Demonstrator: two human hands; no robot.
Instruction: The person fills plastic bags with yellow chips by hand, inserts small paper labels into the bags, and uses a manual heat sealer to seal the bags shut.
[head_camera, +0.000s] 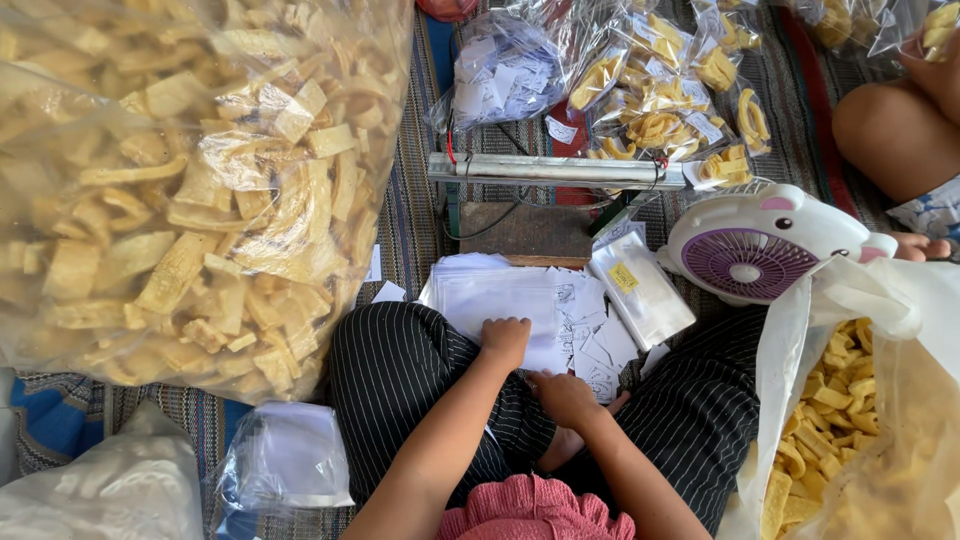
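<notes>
I sit cross-legged in striped dark trousers. My left hand (503, 340) rests with curled fingers on a stack of clear empty plastic bags (490, 298) lying in front of my knees. My right hand (563, 396) lies lower, fingers down on small white paper slips (597, 352) scattered next to the stack. Neither hand lifts anything clear of the pile; whether the fingers pinch a slip is hidden.
A huge clear sack of yellow chips (180, 180) fills the left. Ahead stand a bar heat sealer (555, 172), filled small snack packets (660, 100), a bag of paper slips (505, 70). A small white-purple fan (750, 255) and open chip bag (860, 420) sit right; another person's knee (890, 130) far right.
</notes>
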